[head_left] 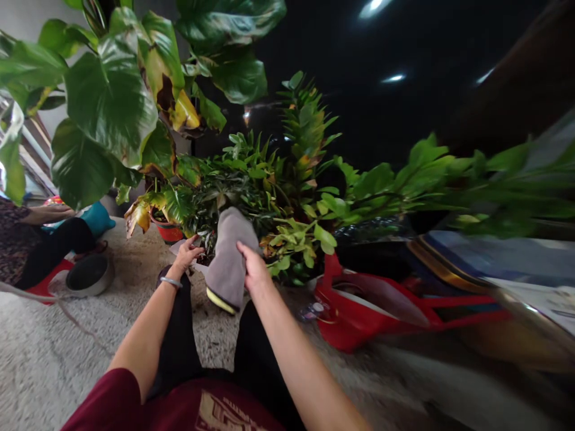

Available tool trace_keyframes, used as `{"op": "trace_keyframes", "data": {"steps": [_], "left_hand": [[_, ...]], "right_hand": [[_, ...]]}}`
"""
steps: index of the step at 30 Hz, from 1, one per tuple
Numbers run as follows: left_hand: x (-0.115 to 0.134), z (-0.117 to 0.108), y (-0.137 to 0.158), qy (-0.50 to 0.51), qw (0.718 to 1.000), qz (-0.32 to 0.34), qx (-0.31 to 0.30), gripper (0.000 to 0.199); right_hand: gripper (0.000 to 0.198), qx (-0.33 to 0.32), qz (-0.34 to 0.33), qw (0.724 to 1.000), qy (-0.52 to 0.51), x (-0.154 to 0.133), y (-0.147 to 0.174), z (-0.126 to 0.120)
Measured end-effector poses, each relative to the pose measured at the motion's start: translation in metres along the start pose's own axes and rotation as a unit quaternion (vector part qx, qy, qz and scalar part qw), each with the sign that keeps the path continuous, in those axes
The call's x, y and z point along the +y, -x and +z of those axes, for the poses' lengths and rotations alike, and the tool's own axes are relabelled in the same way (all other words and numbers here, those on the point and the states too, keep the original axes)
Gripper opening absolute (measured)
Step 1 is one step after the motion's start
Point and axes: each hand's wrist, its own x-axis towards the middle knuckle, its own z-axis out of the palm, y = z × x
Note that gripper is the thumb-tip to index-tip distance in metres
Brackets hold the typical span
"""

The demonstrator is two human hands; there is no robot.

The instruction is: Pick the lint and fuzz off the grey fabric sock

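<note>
A grey cloth (231, 257) with a yellow underside and dark edging hangs from my right hand (255, 267), gripped along its right side between thumb and fingers. It is in front of a dense, dark-leaved plant (224, 188), covering part of it. My left hand (185, 256), with a grey bangle on the wrist, reaches to the low leaves beside a pale planter edge (201, 268). Its fingers are stretched out and apart, with nothing visible held in them. Whether the fingertips touch a leaf, I cannot tell.
A large-leaved plant (108, 96) overhangs the left, above a red pot (167, 230). On the right stands a red plastic container (354, 323). Another person (27, 245) sits at far left near a dark round pot (90, 276). A cable (67, 311) crosses the concrete floor.
</note>
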Motion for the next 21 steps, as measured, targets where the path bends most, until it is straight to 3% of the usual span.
{"op": "trace_keyframes", "data": {"steps": [3,5,8,11,13,17,19,21], "left_hand": [[-0.002,-0.005,-0.003,-0.002,1.000,-0.003,0.001,0.075],[-0.002,-0.007,-0.004,0.001,1.000,-0.001,-0.010,0.076],[-0.001,-0.009,-0.002,0.005,1.000,0.002,-0.011,0.079],[0.000,-0.008,0.001,0.006,1.000,-0.003,0.001,0.081],[0.001,-0.008,0.003,0.004,1.000,-0.007,0.006,0.080],[0.002,-0.009,0.004,0.001,1.000,-0.013,0.003,0.076],[0.001,-0.012,0.003,-0.004,1.000,-0.009,0.003,0.074],[0.001,-0.015,0.001,-0.012,1.000,-0.002,0.001,0.071]], "right_hand": [[0.025,-0.014,0.038,0.998,0.057,0.037,0.042,-0.029],[0.029,-0.036,0.046,0.995,0.081,0.036,0.064,-0.037],[0.032,-0.041,-0.007,0.998,0.052,-0.003,0.067,-0.029],[0.027,-0.004,-0.088,0.995,-0.038,-0.050,0.037,-0.011],[0.015,0.020,-0.063,0.995,-0.077,-0.062,0.014,-0.003],[0.009,0.038,0.066,0.996,-0.042,-0.026,0.006,-0.013],[0.015,0.003,0.122,0.992,0.006,0.005,0.025,-0.022],[0.019,-0.046,0.125,0.990,0.035,0.024,0.050,-0.022]]}}
